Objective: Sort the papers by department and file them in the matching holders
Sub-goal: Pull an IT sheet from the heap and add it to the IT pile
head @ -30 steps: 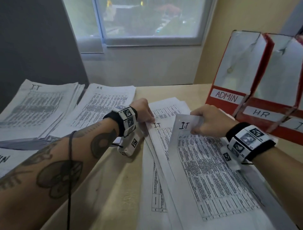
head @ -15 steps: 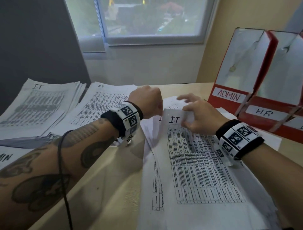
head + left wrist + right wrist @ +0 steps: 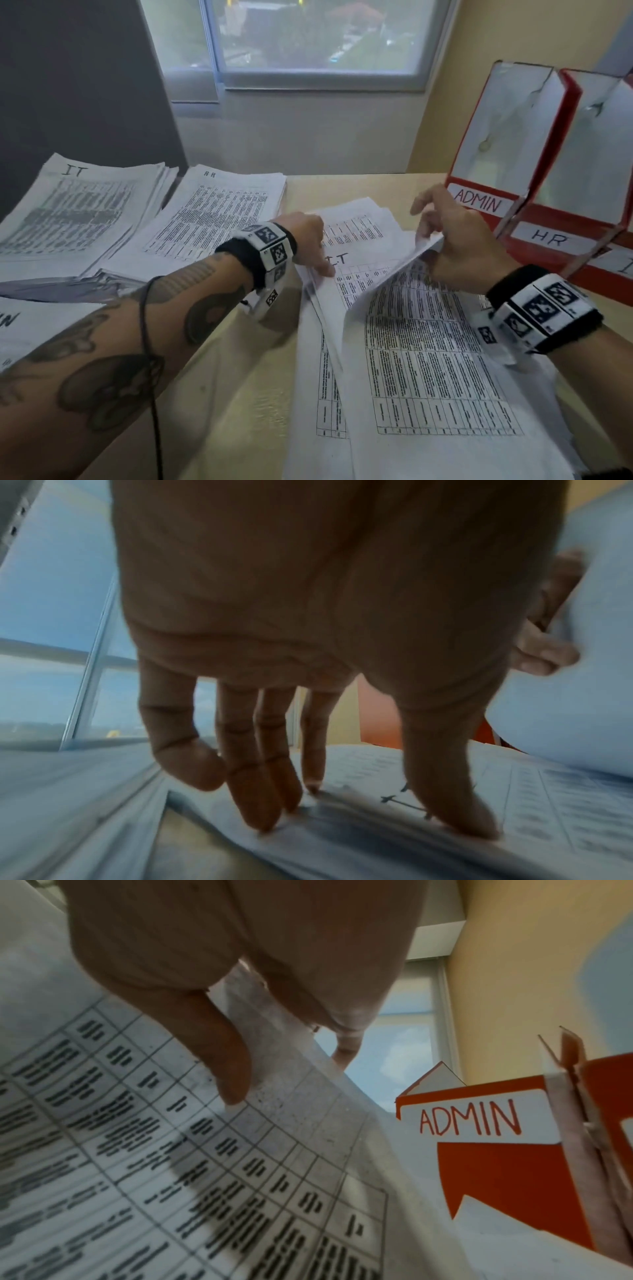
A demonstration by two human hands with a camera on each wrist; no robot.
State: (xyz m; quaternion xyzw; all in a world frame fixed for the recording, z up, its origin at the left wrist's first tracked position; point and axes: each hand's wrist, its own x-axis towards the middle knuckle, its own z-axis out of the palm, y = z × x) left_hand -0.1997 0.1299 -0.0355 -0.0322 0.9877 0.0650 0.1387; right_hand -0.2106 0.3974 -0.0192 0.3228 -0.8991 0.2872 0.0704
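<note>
our right hand (image 3: 455,246) pinches the top corner of the upper sheet (image 3: 421,359), peeling it up so the "it" mark on the sheet beneath (image 3: 356,270) can be read. our left hand (image 3: 308,240) presses straight fingertips (image 3: 263,815) on that lower sheet, pinning the unsorted stack (image 3: 322,377) to the table (image 3: 219,394). sorted it pile (image 3: 72,205) lies far left; admin holder (image 3: 486,192) and hr holder (image 3: 561,219) stand to the right.

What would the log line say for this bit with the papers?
right hand: lifts top sheet corner | left hand: presses IT sheet underneath | ADMIN holder: beside | step: sorting
</note>
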